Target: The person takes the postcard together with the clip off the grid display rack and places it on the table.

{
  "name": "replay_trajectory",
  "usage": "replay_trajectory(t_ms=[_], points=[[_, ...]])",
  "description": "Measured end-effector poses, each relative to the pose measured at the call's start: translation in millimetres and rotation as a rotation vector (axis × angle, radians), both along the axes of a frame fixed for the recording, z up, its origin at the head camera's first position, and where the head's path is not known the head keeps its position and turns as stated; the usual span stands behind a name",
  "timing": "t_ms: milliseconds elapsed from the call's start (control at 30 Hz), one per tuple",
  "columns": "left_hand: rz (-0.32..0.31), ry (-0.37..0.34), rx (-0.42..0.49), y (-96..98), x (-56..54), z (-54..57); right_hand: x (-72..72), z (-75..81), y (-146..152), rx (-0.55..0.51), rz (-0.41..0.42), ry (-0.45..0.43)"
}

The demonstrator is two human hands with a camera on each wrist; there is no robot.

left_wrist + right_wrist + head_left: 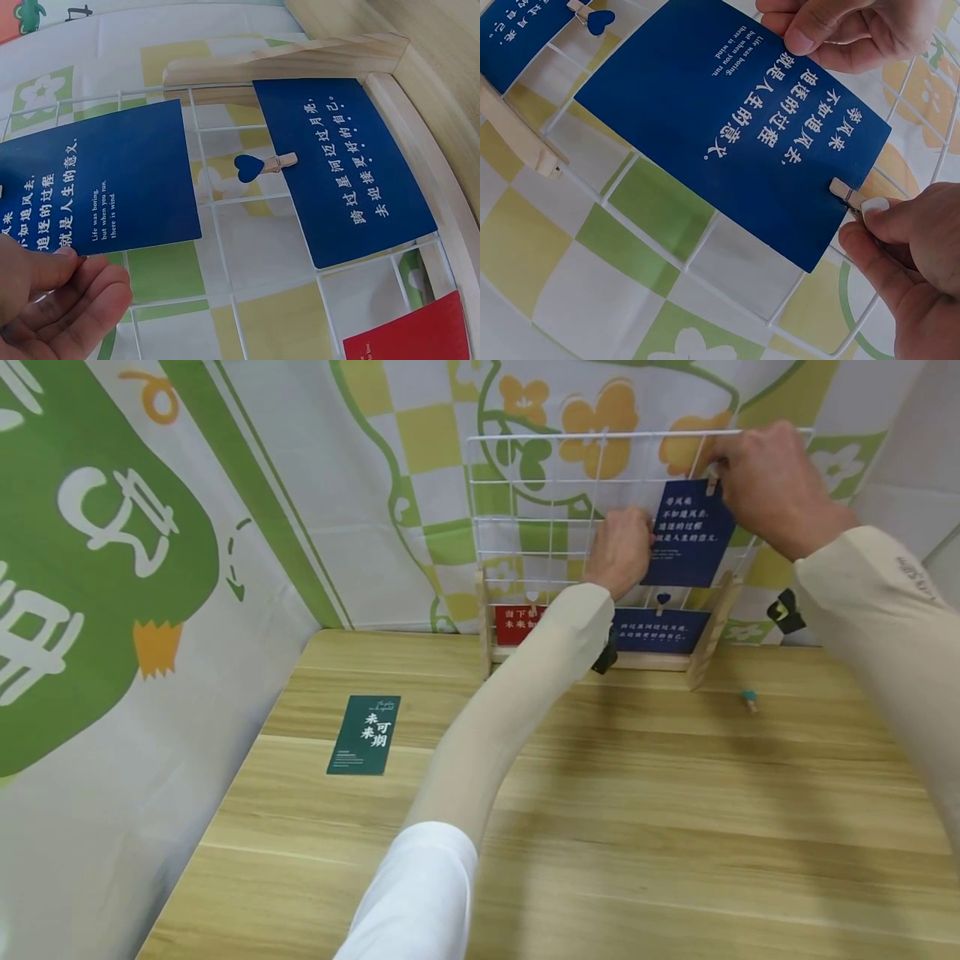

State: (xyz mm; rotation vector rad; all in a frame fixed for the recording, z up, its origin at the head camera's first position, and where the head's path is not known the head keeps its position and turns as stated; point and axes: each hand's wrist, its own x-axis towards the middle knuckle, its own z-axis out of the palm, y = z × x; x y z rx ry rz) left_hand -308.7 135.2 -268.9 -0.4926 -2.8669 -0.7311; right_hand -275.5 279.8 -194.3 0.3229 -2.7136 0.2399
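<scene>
In the head view a dark blue card with white writing lies against the upper right of a white wire grid rack. My left hand pinches the card's left edge between thumb and fingers. At the card's top edge, my right hand pinches a small wooden clothespin with a white topper. The clothespin's tip overlaps the card in the right wrist view. Below hangs a second blue card, held by a clothespin with a blue heart. A red card hangs lower left, partly behind my left arm.
The rack stands on wooden feet at the back of the wooden table. A green card lies on the table at left. Right of the rack lies a small clothespin with a teal topper. A patterned cloth hangs behind.
</scene>
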Motion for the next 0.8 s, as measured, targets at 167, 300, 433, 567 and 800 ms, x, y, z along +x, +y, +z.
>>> replay_trajectory(t_ms=[167, 300, 433, 567, 800], points=[[0.000, -0.017, 0.007, -0.5, 0.0, 0.5, 0.9, -0.4, -1.0, 0.004, 0.002, 0.017], [-0.005, -0.027, 0.006, -1.3, -0.2, 0.5, 0.8, -0.6, -1.4, 0.014, -0.001, 0.005], [-0.013, -0.026, -0.014, -2.8, -0.3, 1.2, 0.8, -0.1, -0.8, 0.015, -0.014, -0.030], [-0.027, -0.001, -0.040, -4.7, -0.6, 2.4, 1.2, 1.6, -0.1, 0.014, -0.034, -0.060], [-0.037, 0.030, -0.054, -4.8, -0.9, 3.4, 1.8, 3.0, 0.6, 0.002, -0.045, -0.084]])
